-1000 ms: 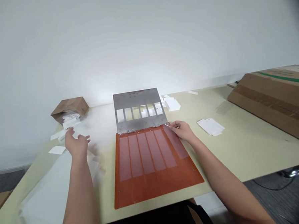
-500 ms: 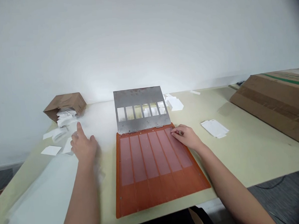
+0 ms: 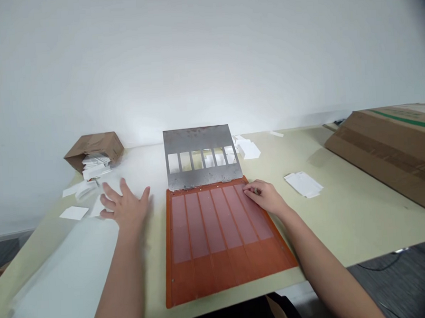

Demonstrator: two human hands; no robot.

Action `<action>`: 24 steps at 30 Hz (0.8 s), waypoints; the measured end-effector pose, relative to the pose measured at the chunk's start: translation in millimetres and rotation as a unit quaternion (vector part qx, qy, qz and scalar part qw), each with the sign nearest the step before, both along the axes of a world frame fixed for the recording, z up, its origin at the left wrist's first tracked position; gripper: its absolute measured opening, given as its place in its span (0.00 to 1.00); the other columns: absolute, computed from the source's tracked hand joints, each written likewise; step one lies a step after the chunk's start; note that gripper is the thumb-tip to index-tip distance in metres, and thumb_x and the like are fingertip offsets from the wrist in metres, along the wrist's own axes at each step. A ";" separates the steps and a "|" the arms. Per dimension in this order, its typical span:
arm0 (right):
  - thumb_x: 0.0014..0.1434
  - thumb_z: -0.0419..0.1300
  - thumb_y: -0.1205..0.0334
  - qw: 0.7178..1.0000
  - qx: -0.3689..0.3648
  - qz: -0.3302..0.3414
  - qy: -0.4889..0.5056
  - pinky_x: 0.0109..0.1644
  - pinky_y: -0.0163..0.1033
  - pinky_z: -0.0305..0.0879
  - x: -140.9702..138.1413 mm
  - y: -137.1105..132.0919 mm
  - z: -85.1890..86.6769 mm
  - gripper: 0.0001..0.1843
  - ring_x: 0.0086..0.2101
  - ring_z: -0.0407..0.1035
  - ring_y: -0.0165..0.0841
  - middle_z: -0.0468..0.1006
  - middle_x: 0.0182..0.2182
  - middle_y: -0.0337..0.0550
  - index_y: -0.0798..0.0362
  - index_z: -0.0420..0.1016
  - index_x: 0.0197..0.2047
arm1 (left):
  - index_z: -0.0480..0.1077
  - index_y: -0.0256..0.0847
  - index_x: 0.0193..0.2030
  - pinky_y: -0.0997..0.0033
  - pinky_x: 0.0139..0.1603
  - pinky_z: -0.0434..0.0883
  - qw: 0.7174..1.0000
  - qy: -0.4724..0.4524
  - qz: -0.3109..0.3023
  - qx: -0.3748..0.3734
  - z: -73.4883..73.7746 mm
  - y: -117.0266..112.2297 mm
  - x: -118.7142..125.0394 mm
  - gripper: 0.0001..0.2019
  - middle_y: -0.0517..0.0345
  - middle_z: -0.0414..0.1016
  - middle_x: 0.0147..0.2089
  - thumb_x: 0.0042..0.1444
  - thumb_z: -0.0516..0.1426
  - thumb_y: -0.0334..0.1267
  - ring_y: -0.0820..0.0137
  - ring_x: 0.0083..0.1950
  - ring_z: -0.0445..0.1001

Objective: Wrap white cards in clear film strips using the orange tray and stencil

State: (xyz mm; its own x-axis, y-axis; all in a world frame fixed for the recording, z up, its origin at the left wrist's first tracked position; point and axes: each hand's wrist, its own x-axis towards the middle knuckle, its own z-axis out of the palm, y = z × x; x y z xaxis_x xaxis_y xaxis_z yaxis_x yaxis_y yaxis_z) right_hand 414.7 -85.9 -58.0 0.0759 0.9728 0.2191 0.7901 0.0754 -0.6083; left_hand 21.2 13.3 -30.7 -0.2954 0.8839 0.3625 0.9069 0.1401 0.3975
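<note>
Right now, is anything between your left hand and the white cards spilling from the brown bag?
Nothing visible stands in the way: the open left hand is just short of the loose white cards, which lie on the table in front of the brown bag.

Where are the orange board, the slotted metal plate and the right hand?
Orange board [image 3: 225, 272], head view, solid lower strip.
Slotted metal plate [image 3: 197, 140], head view, solid upper band.
Right hand [image 3: 267, 197], head view, back of hand.

The left hand [image 3: 126, 207] hovers open and spread, somewhat blurred; the right hand [image 3: 266, 196] lies curled, seemingly pinched together.
</note>
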 end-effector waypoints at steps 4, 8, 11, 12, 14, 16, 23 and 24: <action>0.62 0.54 0.52 1.000 0.021 -0.006 -0.007 0.37 0.39 0.64 1.7 -1.3 -2.6 0.16 0.29 0.66 0.32 0.76 0.31 0.42 0.51 0.79 0.39 | 0.70 0.40 0.58 0.28 0.61 0.52 0.996 0.010 -0.069 -0.047 -2.6 1.5 6.7 0.25 0.36 0.55 0.72 0.63 0.50 0.54 0.40 0.69 0.55; 0.63 0.52 0.51 0.998 0.054 -0.008 -0.023 0.36 0.40 0.66 -3.8 9.6 0.8 0.18 0.29 0.68 0.34 0.76 0.31 0.44 0.52 0.78 0.39 | 0.71 0.44 0.55 0.38 0.63 0.54 0.990 -0.040 -0.133 -0.038 -1.2 -1.7 21.4 0.19 0.46 0.71 0.63 0.67 0.45 0.45 0.54 0.63 0.66; 0.62 0.51 0.51 0.996 0.072 0.024 -0.051 0.41 0.42 0.69 -18.8 40.5 19.8 0.18 0.34 0.71 0.36 0.78 0.35 0.47 0.53 0.77 0.43 | 0.70 0.45 0.56 0.43 0.64 0.55 0.985 -0.046 -0.161 -0.038 -4.5 -5.5 32.7 0.19 0.46 0.73 0.61 0.68 0.44 0.45 0.56 0.61 0.69; 0.62 0.53 0.51 0.994 0.074 0.042 -0.066 0.44 0.43 0.69 -25.9 56.0 29.9 0.18 0.37 0.72 0.37 0.78 0.38 0.48 0.52 0.77 0.45 | 0.69 0.46 0.58 0.44 0.64 0.55 0.984 -0.043 -0.169 -0.038 -6.8 -6.7 36.0 0.19 0.47 0.73 0.61 0.68 0.45 0.45 0.57 0.61 0.70; 0.60 0.55 0.51 0.989 0.077 0.073 -0.101 0.54 0.45 0.66 -41.9 93.2 53.6 0.18 0.47 0.71 0.41 0.78 0.45 0.49 0.52 0.76 0.48 | 0.66 0.45 0.61 0.44 0.64 0.55 0.983 -0.037 -0.177 -0.034 -11.9 -9.0 41.3 0.20 0.45 0.72 0.62 0.68 0.46 0.45 0.56 0.61 0.70; 0.61 0.54 0.53 0.984 0.073 0.078 -0.140 0.59 0.49 0.61 -58.8 134.6 77.4 0.21 0.54 0.67 0.44 0.75 0.53 0.52 0.52 0.73 0.54 | 0.63 0.43 0.64 0.42 0.64 0.54 0.982 -0.027 -0.185 -0.029 -16.5 -11.2 44.9 0.22 0.44 0.70 0.64 0.67 0.48 0.45 0.56 0.62 0.69; 0.65 0.46 0.43 0.970 -0.001 0.021 -0.242 0.64 0.65 0.45 -101.0 237.3 113.3 0.31 0.61 0.57 0.54 0.64 0.64 0.59 0.55 0.64 0.62 | 0.57 0.42 0.69 0.39 0.66 0.54 0.977 0.032 -0.206 -0.046 -20.9 -16.0 48.6 0.28 0.42 0.68 0.65 0.65 0.51 0.49 0.53 0.63 0.67; 0.65 0.46 0.41 0.968 -0.018 0.017 -0.250 0.63 0.65 0.45 -103.6 243.4 113.7 0.32 0.59 0.59 0.53 0.68 0.61 0.59 0.55 0.66 0.60 | 0.57 0.43 0.69 0.38 0.66 0.54 0.977 0.032 -0.207 -0.051 -20.4 -16.2 48.9 0.28 0.42 0.68 0.66 0.65 0.52 0.49 0.53 0.64 0.66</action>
